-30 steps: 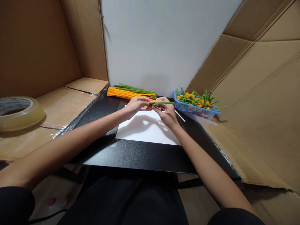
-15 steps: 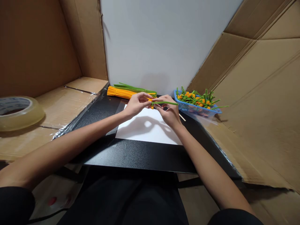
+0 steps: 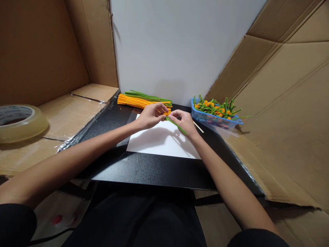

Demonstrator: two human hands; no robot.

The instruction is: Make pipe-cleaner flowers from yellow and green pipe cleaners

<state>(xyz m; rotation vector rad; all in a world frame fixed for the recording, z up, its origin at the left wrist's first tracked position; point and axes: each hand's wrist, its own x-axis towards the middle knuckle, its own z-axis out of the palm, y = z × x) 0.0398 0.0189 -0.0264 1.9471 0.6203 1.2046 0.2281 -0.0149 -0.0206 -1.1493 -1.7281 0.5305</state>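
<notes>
As left fingers point(image 3: 162, 117) and right fingers point(image 3: 173, 118) apparently pinch the orange piece point(image 3: 166, 114), its stem point(image 3: 181, 129) slants rightward, nearward.

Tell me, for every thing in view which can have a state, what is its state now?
Left hand: pinching
Right hand: pinching
Orange-and-green pipe-cleaner piece: held between both hands
Orange pipe cleaners: bunched
Green pipe cleaners: bunched
Blue basket: heaped with orange-and-green pieces
White paper: flat, partly shadowed
Clear tape roll: lying flat
</notes>
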